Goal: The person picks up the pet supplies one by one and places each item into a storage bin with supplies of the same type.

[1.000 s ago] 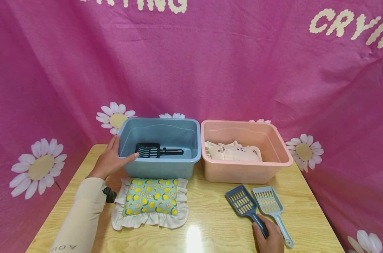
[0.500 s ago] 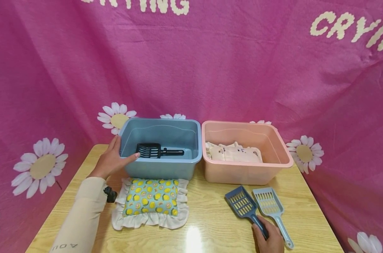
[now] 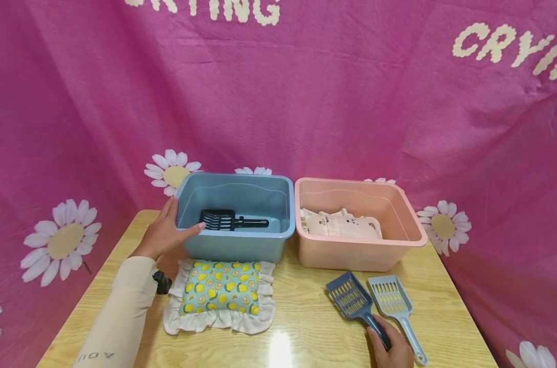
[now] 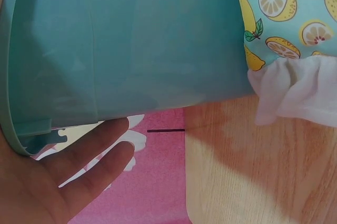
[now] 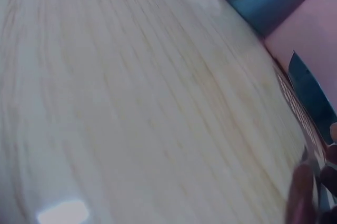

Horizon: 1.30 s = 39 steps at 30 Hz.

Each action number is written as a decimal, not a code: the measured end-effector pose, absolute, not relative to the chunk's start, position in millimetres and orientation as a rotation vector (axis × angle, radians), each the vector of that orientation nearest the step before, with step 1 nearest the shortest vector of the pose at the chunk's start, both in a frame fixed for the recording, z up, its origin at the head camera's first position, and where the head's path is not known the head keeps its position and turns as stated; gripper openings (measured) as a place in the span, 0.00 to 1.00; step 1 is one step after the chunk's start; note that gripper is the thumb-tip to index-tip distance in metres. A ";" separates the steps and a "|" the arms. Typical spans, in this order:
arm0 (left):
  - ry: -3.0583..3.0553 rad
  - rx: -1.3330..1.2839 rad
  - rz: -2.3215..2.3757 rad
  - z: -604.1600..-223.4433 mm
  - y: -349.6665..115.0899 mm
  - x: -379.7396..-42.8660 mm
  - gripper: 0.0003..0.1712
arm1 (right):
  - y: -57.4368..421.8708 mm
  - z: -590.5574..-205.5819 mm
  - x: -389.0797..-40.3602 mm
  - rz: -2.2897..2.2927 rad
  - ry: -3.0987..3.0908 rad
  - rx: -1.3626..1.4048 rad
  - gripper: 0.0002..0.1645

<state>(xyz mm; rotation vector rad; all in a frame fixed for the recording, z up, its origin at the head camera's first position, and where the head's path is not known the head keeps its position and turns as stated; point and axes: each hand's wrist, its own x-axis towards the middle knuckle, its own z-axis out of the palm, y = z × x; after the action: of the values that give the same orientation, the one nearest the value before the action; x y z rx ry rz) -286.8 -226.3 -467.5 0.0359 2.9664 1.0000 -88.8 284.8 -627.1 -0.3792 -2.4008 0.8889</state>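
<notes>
Resting my left hand (image 3: 163, 236) on the corner of the blue bin (image 3: 234, 250), fingers straight, thumb over its front rim. My right hand (image 3: 391, 345) grips the navy scoop (image 3: 355, 302) by its handle, before the pink bin (image 3: 343, 258). Backdrop (image 3: 352, 102) reads "CRYIN", cropped; sleeve (image 3: 122, 312) letters unclear.

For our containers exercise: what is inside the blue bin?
A black slotted litter scoop lies inside the blue bin. The bin's front wall hides the nearest floor; anything there cannot be seen.
</notes>
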 end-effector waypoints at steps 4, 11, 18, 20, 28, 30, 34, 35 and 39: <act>2.964 0.039 1.000 -468.7 -226.5 -289.0 0.70 | 282.2 -625.8 -87.5 0.917 -2.426 -0.406 0.19; 2.959 0.033 1.010 -468.9 -227.2 -290.9 0.71 | 277.8 -620.6 -86.7 0.983 -2.450 -0.439 0.18; 2.957 0.030 1.001 -467.6 -226.6 -288.0 0.70 | 275.0 -617.2 -86.2 0.968 -2.450 -0.426 0.17; 2.956 0.031 0.999 -467.3 -226.8 -287.5 0.71 | 274.0 -616.8 -86.5 0.976 -2.440 -0.415 0.18; 2.951 0.038 0.992 -466.8 -227.2 -286.9 0.70 | 269.9 -615.3 -87.1 1.005 -2.408 -0.379 0.17; 2.953 0.039 0.987 -466.6 -227.2 -287.1 0.71 | 269.5 -614.6 -87.6 0.999 -2.399 -0.355 0.18; 2.959 0.040 0.978 -466.5 -227.2 -287.5 0.71 | 268.1 -612.0 -88.2 1.004 -2.381 -0.317 0.19; 2.961 0.040 0.977 -466.7 -227.4 -287.6 0.71 | 267.5 -610.9 -88.1 1.010 -2.379 -0.315 0.20; 2.969 0.038 0.970 -467.8 -227.8 -288.0 0.71 | 264.6 -605.1 -87.5 1.034 -2.398 -0.341 0.19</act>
<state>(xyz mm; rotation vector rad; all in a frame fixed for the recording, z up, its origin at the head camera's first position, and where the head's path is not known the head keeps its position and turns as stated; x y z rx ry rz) -288.0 -227.8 -467.8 0.0376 2.9693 0.9697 -87.5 264.6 -605.1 -0.3412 -2.3984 1.0337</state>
